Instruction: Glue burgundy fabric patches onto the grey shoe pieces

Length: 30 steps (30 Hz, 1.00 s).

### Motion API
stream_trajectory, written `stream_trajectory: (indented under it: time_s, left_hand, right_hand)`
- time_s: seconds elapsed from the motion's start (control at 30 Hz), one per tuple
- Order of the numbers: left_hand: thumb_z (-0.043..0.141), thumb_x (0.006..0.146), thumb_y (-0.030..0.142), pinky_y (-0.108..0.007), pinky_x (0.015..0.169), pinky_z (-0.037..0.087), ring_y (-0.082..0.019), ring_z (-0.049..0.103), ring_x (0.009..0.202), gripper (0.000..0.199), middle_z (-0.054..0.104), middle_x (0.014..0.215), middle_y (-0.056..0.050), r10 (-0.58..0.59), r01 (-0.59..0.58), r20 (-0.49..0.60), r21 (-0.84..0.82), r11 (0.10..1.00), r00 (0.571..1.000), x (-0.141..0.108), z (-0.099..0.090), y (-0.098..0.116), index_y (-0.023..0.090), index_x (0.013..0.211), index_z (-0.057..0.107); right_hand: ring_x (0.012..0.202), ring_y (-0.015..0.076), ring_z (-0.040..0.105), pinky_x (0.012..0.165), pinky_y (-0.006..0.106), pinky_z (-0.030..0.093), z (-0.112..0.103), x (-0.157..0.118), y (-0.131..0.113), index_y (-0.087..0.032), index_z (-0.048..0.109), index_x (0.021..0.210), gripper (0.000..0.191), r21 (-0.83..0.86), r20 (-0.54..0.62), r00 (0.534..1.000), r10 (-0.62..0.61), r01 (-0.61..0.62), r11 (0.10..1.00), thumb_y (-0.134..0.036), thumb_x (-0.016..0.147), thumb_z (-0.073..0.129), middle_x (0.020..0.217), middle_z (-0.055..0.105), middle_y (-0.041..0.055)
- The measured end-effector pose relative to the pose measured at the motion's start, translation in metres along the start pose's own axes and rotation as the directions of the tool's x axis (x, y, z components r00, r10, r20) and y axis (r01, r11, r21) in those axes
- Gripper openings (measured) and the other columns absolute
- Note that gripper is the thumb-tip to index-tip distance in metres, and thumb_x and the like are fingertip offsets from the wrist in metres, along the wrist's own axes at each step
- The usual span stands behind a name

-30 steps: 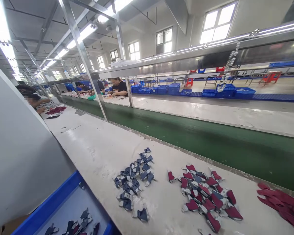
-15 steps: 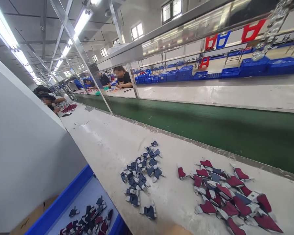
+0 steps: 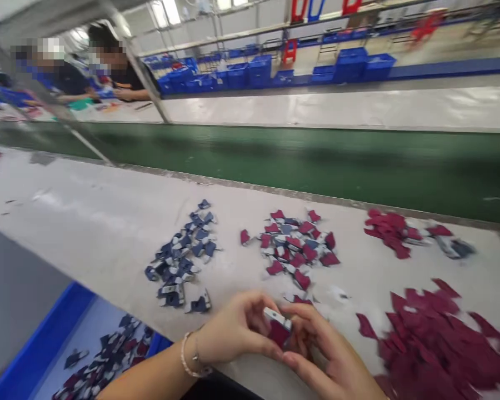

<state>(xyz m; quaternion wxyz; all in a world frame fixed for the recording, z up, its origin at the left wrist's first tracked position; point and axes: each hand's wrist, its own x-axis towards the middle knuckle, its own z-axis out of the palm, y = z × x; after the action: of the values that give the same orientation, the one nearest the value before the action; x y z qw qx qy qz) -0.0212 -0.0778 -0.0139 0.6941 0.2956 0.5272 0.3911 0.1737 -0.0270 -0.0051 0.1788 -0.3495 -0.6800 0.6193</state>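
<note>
Near the front edge of the white table, my left hand (image 3: pixel 237 330) and my right hand (image 3: pixel 323 347) meet around a small maroon piece with a white part (image 3: pixel 279 329). Fingers of both hands are wrapped round it; its underside is hidden. A bracelet circles my left wrist. Beyond my hands lies a pile of maroon and white pieces (image 3: pixel 294 244). Left of that pile are navy and white pieces (image 3: pixel 183 255). To the right, a heap of flat maroon pieces (image 3: pixel 437 339) spreads beside my right hand.
A blue bin (image 3: pixel 45 333) with mixed pieces stands at the lower left. Farther right lies a small maroon pile (image 3: pixel 387 230). A green conveyor belt (image 3: pixel 275 158) runs behind the table. People sit beyond it at the upper left, and blue crates (image 3: pixel 260 72) stand beyond the far table.
The view has turned right and down. Both hands are now in sight, holding the maroon and white piece; earlier only a blurred bit of skin showed at the bottom edge.
</note>
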Motion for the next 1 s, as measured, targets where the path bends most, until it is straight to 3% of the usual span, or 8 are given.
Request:
stream_trajectory:
  time_s: [0.1, 0.2, 0.43, 0.53, 0.63, 0.8, 0.87, 1.0]
  left_hand:
    - [0.093, 0.055, 0.021, -0.013, 0.05, 0.037, -0.005, 0.055, 0.054, 0.056, 0.059, 0.065, 0.006, 0.037, -0.037, 0.006, 0.01, 0.999, 0.999, 0.003, -0.004, 0.006, 0.016, 0.1, 0.059]
    - [0.09, 0.061, 0.02, -0.017, 0.058, 0.047, -0.012, 0.068, 0.065, 0.053, 0.065, 0.069, 0.003, 0.04, -0.039, 0.032, -0.008, 0.999, 0.999, 0.002, -0.007, 0.009, 0.018, 0.102, 0.057]
    - [0.087, 0.068, 0.02, -0.021, 0.065, 0.051, -0.014, 0.07, 0.07, 0.048, 0.068, 0.072, 0.002, 0.068, -0.067, 0.058, -0.021, 0.998, 0.996, 0.001, -0.004, 0.016, 0.02, 0.102, 0.054]
    - [0.08, 0.078, 0.029, -0.022, 0.066, 0.049, -0.012, 0.067, 0.07, 0.042, 0.063, 0.073, 0.003, 0.134, -0.133, -0.03, 0.045, 0.99, 0.99, 0.012, -0.001, 0.024, 0.019, 0.111, 0.057]
    - [0.064, 0.091, 0.037, -0.028, 0.082, 0.051, -0.017, 0.068, 0.092, 0.046, 0.066, 0.092, -0.003, 0.215, -0.206, -0.122, 0.081, 0.975, 0.969, 0.029, 0.004, 0.037, 0.019, 0.132, 0.052]
    - [0.058, 0.093, 0.04, -0.042, 0.108, 0.045, -0.028, 0.052, 0.132, 0.074, 0.037, 0.154, -0.017, 0.237, -0.207, -0.145, 0.199, 0.958, 0.961, 0.037, 0.007, 0.054, 0.023, 0.154, 0.02]
    - [0.055, 0.094, 0.04, -0.044, 0.108, 0.046, -0.029, 0.048, 0.136, 0.068, 0.034, 0.157, -0.014, 0.338, -0.229, -0.172, 0.459, 0.859, 0.925, 0.03, -0.004, 0.056, 0.026, 0.153, 0.024]
    - [0.048, 0.094, 0.028, -0.048, 0.115, 0.036, -0.028, 0.047, 0.134, 0.035, 0.054, 0.141, -0.007, 0.57, -0.051, -0.196, 0.92, 0.388, 0.798, 0.011, -0.05, 0.05, 0.025, 0.127, 0.059]
  right_hand:
    - [0.068, 0.0152, 0.059, 0.063, 0.024, 0.05, -0.013, -0.008, -0.006, -0.023, 0.061, 0.088, 0.008, 0.088, -0.088, 0.996, 0.026, -0.018, 0.996, -0.029, 0.085, 0.065, 0.077, 0.061, -0.0003]
    - [0.063, 0.0142, 0.056, 0.058, 0.024, 0.046, -0.026, -0.018, -0.005, -0.021, 0.049, 0.061, 0.03, 0.088, -0.137, 0.99, 0.033, -0.021, 0.996, -0.027, 0.08, 0.072, 0.07, 0.06, -0.0006]
    - [0.05, 0.0116, 0.038, 0.047, 0.025, 0.031, -0.048, -0.036, 0.014, -0.021, 0.036, 0.051, 0.051, 0.047, -0.229, 0.968, 0.099, -0.091, 0.995, -0.045, 0.076, 0.074, 0.051, 0.041, -0.0044]
    - [0.053, 0.0129, 0.043, 0.05, 0.025, 0.035, -0.053, -0.035, 0.019, -0.021, 0.046, 0.062, 0.042, -0.03, -0.36, 0.919, 0.164, -0.187, 0.982, -0.052, 0.087, 0.061, 0.057, 0.044, -0.0037]
    - [0.072, 0.0175, 0.059, 0.064, 0.028, 0.049, -0.053, -0.022, 0.022, -0.022, 0.059, 0.104, 0.034, -0.146, -0.497, 0.856, 0.145, -0.247, 0.958, -0.05, 0.086, 0.063, 0.086, 0.063, 0.0025]
    - [0.097, 0.0232, 0.063, 0.081, 0.033, 0.053, -0.044, 0.006, 0.028, -0.024, 0.059, 0.122, 0.037, -0.255, -0.463, 0.886, 0.031, -0.166, 0.953, -0.042, 0.088, 0.059, 0.117, 0.065, 0.0082]
    - [0.099, 0.0231, 0.063, 0.082, 0.033, 0.054, -0.042, 0.012, 0.033, -0.025, 0.06, 0.122, 0.036, -0.258, -0.438, 0.899, 0.015, -0.142, 0.956, -0.041, 0.09, 0.057, 0.12, 0.066, 0.0075]
    - [0.097, 0.0241, 0.066, 0.079, 0.033, 0.056, -0.041, 0.016, 0.045, -0.024, 0.062, 0.123, 0.041, -0.28, -0.461, 0.887, -0.02, -0.124, 0.952, -0.045, 0.088, 0.058, 0.118, 0.069, 0.0078]
